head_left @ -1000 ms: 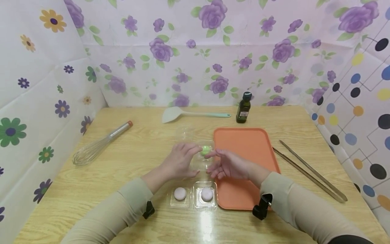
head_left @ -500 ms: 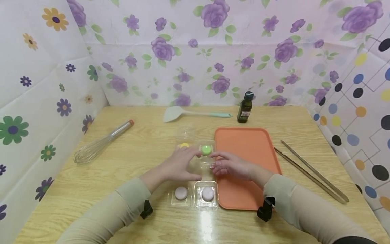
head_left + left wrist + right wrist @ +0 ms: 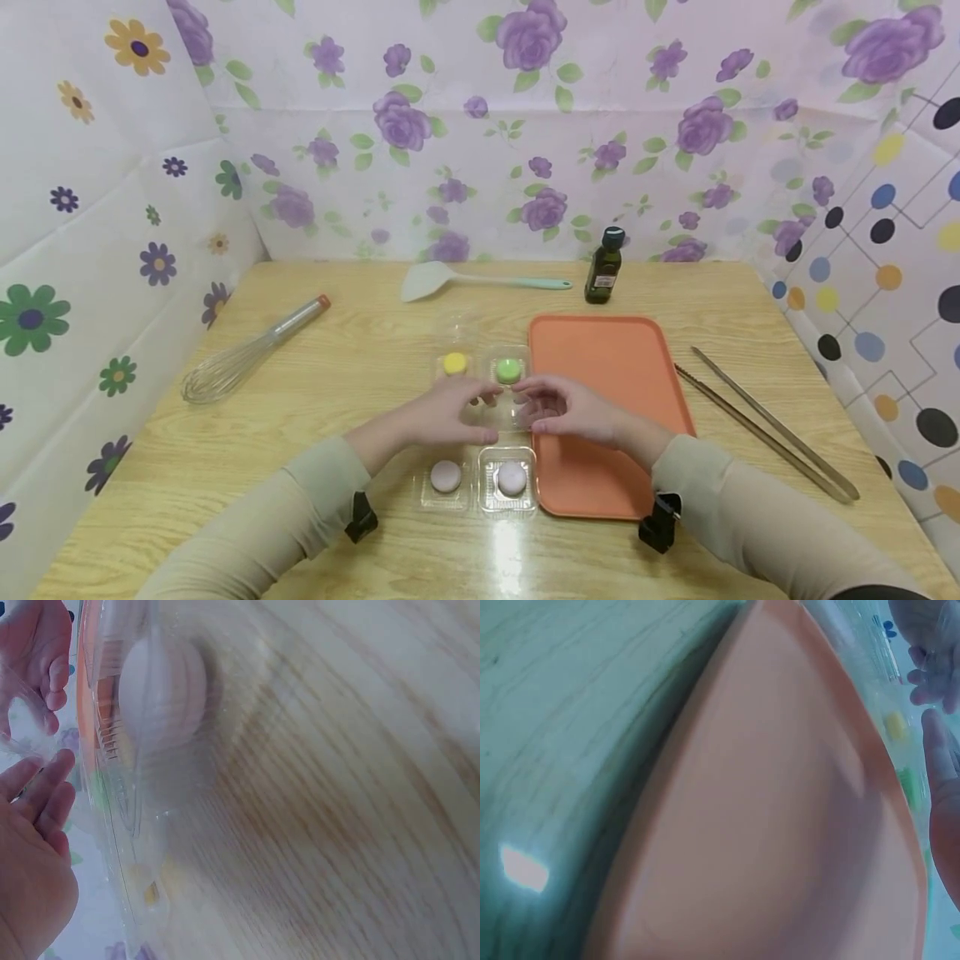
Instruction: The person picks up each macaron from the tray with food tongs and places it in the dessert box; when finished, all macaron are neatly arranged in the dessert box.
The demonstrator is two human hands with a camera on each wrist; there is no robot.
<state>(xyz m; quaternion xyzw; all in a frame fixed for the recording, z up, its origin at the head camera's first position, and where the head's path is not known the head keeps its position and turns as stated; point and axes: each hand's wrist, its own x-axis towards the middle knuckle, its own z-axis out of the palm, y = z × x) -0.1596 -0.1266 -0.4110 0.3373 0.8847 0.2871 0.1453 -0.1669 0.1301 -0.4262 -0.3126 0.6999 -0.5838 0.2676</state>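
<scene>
Both hands are at the middle of the table with fingers curved towards each other. My left hand [image 3: 450, 410] and my right hand [image 3: 577, 408] hold a clear plastic lid [image 3: 506, 414] between them, at its two sides. The wrist views show the clear plastic raised at fingertip height. Just beyond the fingertips, a green macaron [image 3: 508, 371] sits in a clear box. A yellow macaron [image 3: 454, 363] lies in another box, its lid folded back. Nearer me, two pale lilac macarons sit in clear boxes, one left [image 3: 446, 476] and one right [image 3: 512, 478].
An orange tray [image 3: 611, 475] lies under the right hand and forearm. Metal tongs [image 3: 772, 425] are right of it. A dark oil bottle [image 3: 602, 271] stands at the back beside a spatula [image 3: 480, 279]. A whisk [image 3: 251, 354] lies at the left.
My left hand has drawn back towards me, uncovering the yellow macaron. The fingers of my right hand have curled in more, and the fingertips of both hands have come closer together.
</scene>
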